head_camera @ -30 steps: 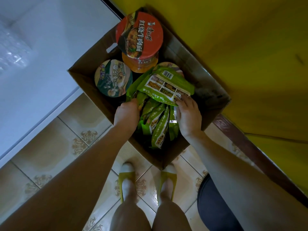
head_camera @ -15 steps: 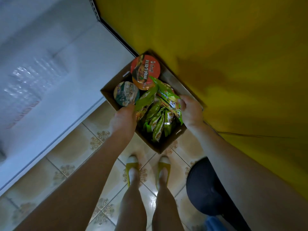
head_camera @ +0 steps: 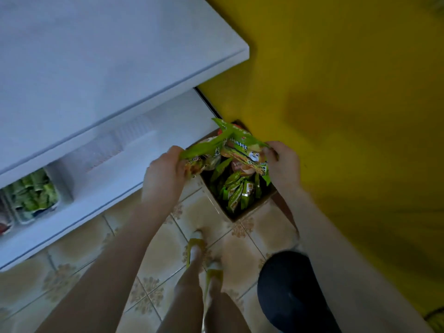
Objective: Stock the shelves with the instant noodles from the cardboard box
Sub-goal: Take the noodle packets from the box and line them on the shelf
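Observation:
A brown cardboard box [head_camera: 242,212] stands on the tiled floor against the yellow wall, with several green noodle packets [head_camera: 236,192] upright inside it. Above the box I hold a bunch of green instant noodle packets [head_camera: 237,147]. My left hand [head_camera: 165,171] grips their left end and my right hand [head_camera: 282,162] grips their right end. The noodle bowls in the box's far part are mostly hidden behind the lifted packets.
White shelves [head_camera: 108,75] run along the left, one above the other. Green packets [head_camera: 33,193] stand on the lower shelf at far left. A yellow wall [head_camera: 348,116] is on the right. My feet in yellow slippers [head_camera: 204,255] stand on the patterned tiles.
Both hands have lifted a bunch of green packets up out of the box. My view has risen and pulled back, and the shelves now show on the left.

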`<state>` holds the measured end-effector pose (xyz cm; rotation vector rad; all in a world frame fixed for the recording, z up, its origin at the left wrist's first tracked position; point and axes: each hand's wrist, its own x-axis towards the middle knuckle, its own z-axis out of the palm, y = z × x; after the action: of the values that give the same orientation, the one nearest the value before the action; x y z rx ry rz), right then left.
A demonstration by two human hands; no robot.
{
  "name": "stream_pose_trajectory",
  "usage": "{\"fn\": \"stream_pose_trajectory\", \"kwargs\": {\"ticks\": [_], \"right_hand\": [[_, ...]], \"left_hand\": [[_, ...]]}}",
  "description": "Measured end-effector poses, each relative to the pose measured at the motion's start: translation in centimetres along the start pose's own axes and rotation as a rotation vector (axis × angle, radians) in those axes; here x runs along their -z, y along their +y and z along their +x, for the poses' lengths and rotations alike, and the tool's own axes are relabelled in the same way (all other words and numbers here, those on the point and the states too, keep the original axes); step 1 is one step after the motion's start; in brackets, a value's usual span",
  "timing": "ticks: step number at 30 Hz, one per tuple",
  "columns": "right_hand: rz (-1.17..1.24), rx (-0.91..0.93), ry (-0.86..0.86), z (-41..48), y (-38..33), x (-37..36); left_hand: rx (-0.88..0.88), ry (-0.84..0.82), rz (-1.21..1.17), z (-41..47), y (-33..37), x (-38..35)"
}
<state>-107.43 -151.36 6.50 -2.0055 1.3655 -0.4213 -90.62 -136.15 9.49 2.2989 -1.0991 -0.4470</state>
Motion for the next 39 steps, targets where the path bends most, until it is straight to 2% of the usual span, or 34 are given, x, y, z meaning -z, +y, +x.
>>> {"fn": "stream_pose_trajectory", "kwargs": {"ticks": [4,11,21,26,30,39], "right_hand": [[0.003,0.108,-0.007,-2.4,-4.0,2.6],[-0.048,0.285,-0.111,-6.2,-10.3,3.0],[-0.076,0.572,-0.265,-9.2,-23.9,-6.3],[-0.029,0.622,-0.336,-10.6,-31.3,-13.7],[-0.001,0.641,-0.321,-10.6,-35.6,-18.3],[0.039,0.647,-0.305,-5.2,-41.9,-22.9]], "left_hand": [[-0.006,0.141,-0.023,-4.3,-0.1,5.7],[0.137,0.382,0.026,-12.1,-3.2,14.3],[0.425,0.693,-0.001,-20.4,-11.4,25.1],[0.514,0.769,-0.019,-22.7,-17.5,29.9],[0.575,0.811,-0.015,-22.8,-21.9,32.5],[0.643,0.845,-0.109,-17.3,-25.9,33.9]]}}
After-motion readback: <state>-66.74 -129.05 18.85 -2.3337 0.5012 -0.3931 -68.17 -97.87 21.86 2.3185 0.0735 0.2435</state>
